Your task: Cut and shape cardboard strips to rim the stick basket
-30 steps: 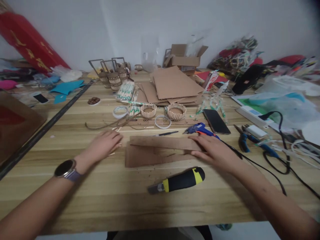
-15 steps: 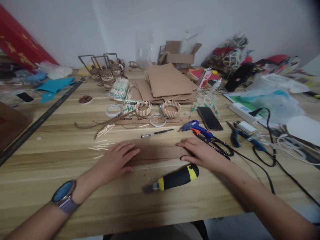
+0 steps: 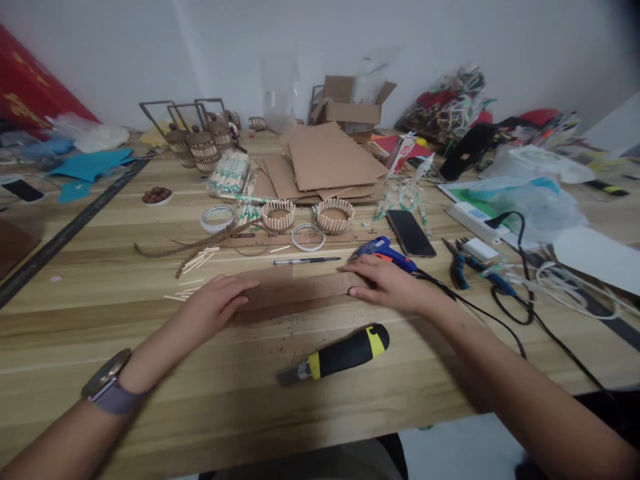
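A narrow brown cardboard strip (image 3: 300,290) lies across the table between my hands. My left hand (image 3: 215,303), with a watch on the wrist, has its fingers and thumb at the strip's left end. At the right end, my right hand (image 3: 383,283) grips the strip between thumb and fingers. Below the strip rests a black and yellow utility knife (image 3: 345,353), its blade pointing left. A blue glue gun (image 3: 385,252) sits just behind my right hand. Beyond the strip is a pen (image 3: 307,261).
Two round stick-walled pieces (image 3: 278,216) and a white ring (image 3: 308,237) stand ahead. Loose sticks (image 3: 200,259) lie to the left. Cardboard sheets (image 3: 335,157) are stacked behind. On the right are a phone (image 3: 411,233), pliers (image 3: 459,267) and a black cord (image 3: 480,307).
My left hand's fingers have drawn closer together at the strip's left end. My right hand now covers the black scissor handles seen before. The whole view has shifted slightly.
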A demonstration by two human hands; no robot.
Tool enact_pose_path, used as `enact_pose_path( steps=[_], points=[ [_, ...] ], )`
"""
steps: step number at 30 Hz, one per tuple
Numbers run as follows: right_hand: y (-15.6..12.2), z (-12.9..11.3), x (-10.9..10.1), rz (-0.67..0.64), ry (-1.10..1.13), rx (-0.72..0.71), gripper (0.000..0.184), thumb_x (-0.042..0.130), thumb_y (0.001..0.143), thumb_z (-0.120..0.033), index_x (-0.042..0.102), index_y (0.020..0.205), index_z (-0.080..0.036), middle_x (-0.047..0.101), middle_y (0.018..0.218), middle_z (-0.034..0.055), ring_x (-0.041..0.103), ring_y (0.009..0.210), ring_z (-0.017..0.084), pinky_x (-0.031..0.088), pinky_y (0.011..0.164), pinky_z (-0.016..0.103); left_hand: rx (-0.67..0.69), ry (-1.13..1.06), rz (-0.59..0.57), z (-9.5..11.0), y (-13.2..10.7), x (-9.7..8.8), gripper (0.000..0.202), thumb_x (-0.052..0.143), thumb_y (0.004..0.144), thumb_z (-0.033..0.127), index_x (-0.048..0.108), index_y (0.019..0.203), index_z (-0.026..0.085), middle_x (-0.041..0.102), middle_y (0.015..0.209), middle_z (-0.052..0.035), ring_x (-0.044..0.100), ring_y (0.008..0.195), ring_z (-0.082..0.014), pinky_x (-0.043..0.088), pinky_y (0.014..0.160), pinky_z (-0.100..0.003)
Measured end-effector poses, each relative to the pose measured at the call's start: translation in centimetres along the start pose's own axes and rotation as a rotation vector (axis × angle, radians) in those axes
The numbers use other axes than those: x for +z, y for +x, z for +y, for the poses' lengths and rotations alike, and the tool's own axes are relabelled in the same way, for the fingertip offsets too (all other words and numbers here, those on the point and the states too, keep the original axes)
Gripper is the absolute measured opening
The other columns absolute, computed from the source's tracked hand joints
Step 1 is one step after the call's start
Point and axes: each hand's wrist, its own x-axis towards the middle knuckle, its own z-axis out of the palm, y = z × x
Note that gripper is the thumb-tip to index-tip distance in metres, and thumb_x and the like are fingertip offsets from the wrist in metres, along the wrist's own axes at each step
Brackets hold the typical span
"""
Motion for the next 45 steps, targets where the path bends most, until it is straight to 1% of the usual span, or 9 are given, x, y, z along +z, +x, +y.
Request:
enact_pose_path(
  steps=[3, 8, 12, 15, 20, 24, 28, 36, 45],
  points=[
    [0.7, 0.1, -0.2, -0.001, -0.001, 0.002, 0.039, 0.049, 0.099, -0.037, 0.061, 0.131, -0.019, 0.064, 0.108, 0.0128, 0.061, 0.102, 0.026, 0.051, 0.091, 0.043, -0.020, -0.033, 0.030, -0.2, -0.1, -0.2, 0.035, 0.040, 0.101, 0.032, 0.064, 0.124, 0.021, 0.073, 0.105, -0.0078, 0.065, 0.095, -0.0232, 0.053, 0.083, -0.036],
    [0.9, 0.4, 0.2, -0.037, -0.021, 0.028, 0.037, 0.048, 0.099, -0.033, 0.063, 0.127, -0.014, 0.064, 0.109, 0.0150, 0.061, 0.104, 0.027, 0.051, 0.092, 0.043, -0.040, -0.063, 0.003, -0.2, -0.3, 0.4, 0.035, 0.040, 0.100, 0.032, 0.065, 0.123, 0.021, 0.072, 0.103, -0.0074, 0.065, 0.096, -0.0227, 0.053, 0.084, -0.035],
    [0.6, 0.5, 0.4, -0.047, -0.033, 0.043, 0.038, 0.049, 0.098, -0.032, 0.063, 0.127, -0.011, 0.064, 0.110, 0.0163, 0.062, 0.104, 0.028, 0.051, 0.092, 0.043, -0.021, -0.079, -0.019, -0.5, -0.5, 1.1, 0.034, 0.043, 0.100, 0.034, 0.064, 0.124, 0.021, 0.070, 0.110, -0.0080, 0.064, 0.103, -0.0231, 0.052, 0.090, -0.036],
    [0.3, 0.8, -0.1, -0.056, -0.048, 0.063, 0.037, 0.050, 0.097, -0.029, 0.063, 0.128, -0.013, 0.065, 0.112, 0.0157, 0.062, 0.106, 0.027, 0.050, 0.094, 0.044, 0.003, -0.077, -0.002, -1.0, -0.8, 1.5, 0.036, 0.044, 0.100, 0.035, 0.064, 0.126, 0.020, 0.069, 0.113, -0.0090, 0.063, 0.106, -0.0235, 0.052, 0.092, -0.036],
    [-0.6, 1.1, -1.4, -0.065, -0.081, 0.106, 0.035, 0.050, 0.096, -0.024, 0.063, 0.128, -0.015, 0.067, 0.116, 0.0156, 0.060, 0.111, 0.028, 0.049, 0.097, 0.046, 0.035, -0.063, 0.010, -1.7, -0.9, 1.9, 0.037, 0.044, 0.101, 0.037, 0.063, 0.129, 0.022, 0.068, 0.114, -0.0087, 0.065, 0.104, -0.0233, 0.053, 0.090, -0.035],
    [-1.2, 1.0, -1.9, -0.073, -0.093, 0.124, 0.037, 0.057, 0.093, -0.026, 0.062, 0.129, -0.018, 0.066, 0.118, 0.0144, 0.059, 0.113, 0.030, 0.049, 0.098, 0.047, 0.050, -0.047, 0.012, -1.9, -0.8, 1.9, 0.038, 0.044, 0.100, 0.038, 0.063, 0.130, 0.024, 0.069, 0.115, -0.0084, 0.065, 0.105, -0.0240, 0.053, 0.089, -0.035],
    [-1.5, 0.8, -1.6, -0.088, -0.063, 0.119, 0.041, 0.063, 0.090, -0.028, 0.062, 0.130, -0.019, 0.066, 0.121, 0.0140, 0.057, 0.117, 0.030, 0.047, 0.101, 0.048, 0.058, -0.032, 0.014, -1.9, -0.7, 2.0, 0.038, 0.043, 0.101, 0.037, 0.064, 0.130, 0.025, 0.068, 0.113, -0.0081, 0.065, 0.102, -0.0233, 0.053, 0.088, -0.034],
    [-1.9, 1.3, -0.7, -0.042, -0.019, 0.100, 0.038, 0.058, 0.092, -0.030, 0.063, 0.128, -0.020, 0.065, 0.117, 0.0145, 0.060, 0.113, 0.030, 0.049, 0.099, 0.048, 0.015, -0.076, -0.023, -1.1, -0.5, 1.7, 0.036, 0.044, 0.101, 0.033, 0.063, 0.130, 0.023, 0.065, 0.112, -0.0085, 0.062, 0.102, -0.0224, 0.053, 0.088, -0.036],
    [-1.9, 1.5, -0.2, -0.015, 0.000, 0.080, 0.038, 0.058, 0.092, -0.031, 0.065, 0.127, -0.022, 0.066, 0.112, 0.0136, 0.059, 0.109, 0.030, 0.050, 0.096, 0.049, 0.026, -0.075, -0.042, -1.3, -0.2, 1.3, 0.036, 0.044, 0.101, 0.030, 0.061, 0.132, 0.024, 0.066, 0.112, -0.0074, 0.062, 0.102, -0.0212, 0.052, 0.089, -0.034]
  ],
)
